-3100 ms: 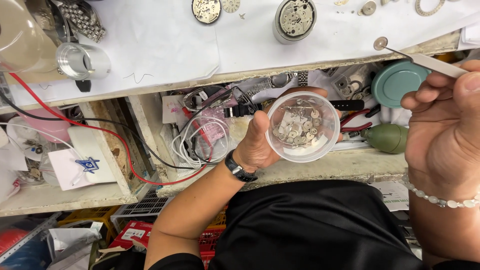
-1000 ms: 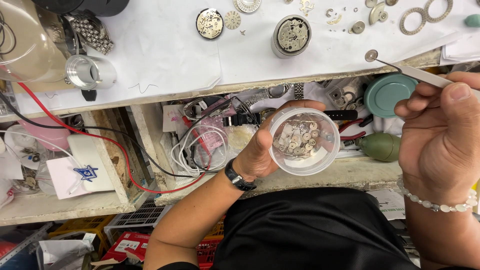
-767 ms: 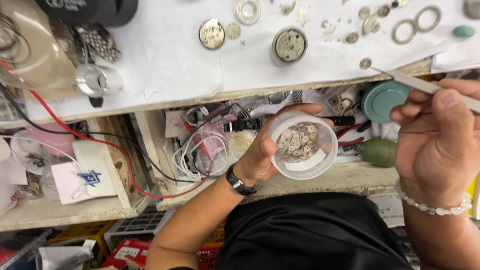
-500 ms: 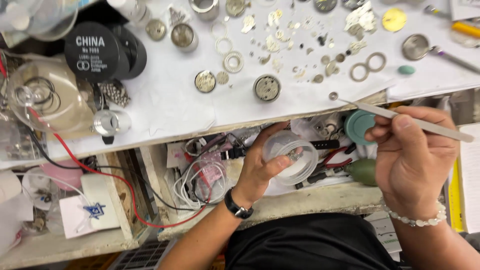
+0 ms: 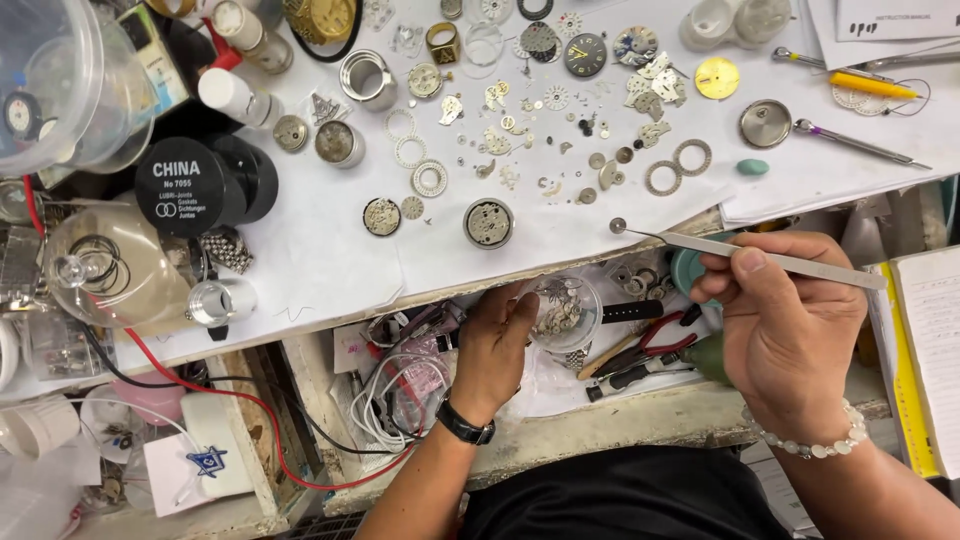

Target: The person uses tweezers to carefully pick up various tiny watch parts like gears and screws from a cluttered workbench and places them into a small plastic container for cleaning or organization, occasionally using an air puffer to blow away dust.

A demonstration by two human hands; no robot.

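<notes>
Steel tweezers (image 5: 760,255) lay pinched between thumb and forefinger of the right hand (image 5: 790,335), angled up and to the left, with a small round metal part (image 5: 618,226) caught at the closed tips. Hovered just over the front edge of the white paper sheet (image 5: 330,240) that covered the bench. Right wrist bent slightly inward, knuckles toward the camera, a pale bead bracelet (image 5: 810,440) around it; remaining fingers curled loosely under the tool.

Lower and to the left, reached forward into the open drawer (image 5: 600,420): the left hand (image 5: 495,345), palm turned toward the right, fingers wrapped around the near side of a clear plastic dish (image 5: 565,310) holding a heap of small watch parts. Grip closed on the dish's wall, thumb on the left side. Black wristwatch (image 5: 465,425) worn on that forearm, which ran diagonally up from the dark shirt at the bottom.

Scattered across the paper above, well apart from both hands: loose gears, rings and dials, a round watch movement (image 5: 488,222) nearest the dish, a black round tin (image 5: 192,185) at left. Inside the drawer, beside the dish: coiled white wires (image 5: 395,400), red-handled pliers (image 5: 655,340), and a teal round lid (image 5: 688,270) partly hidden behind the right hand.
</notes>
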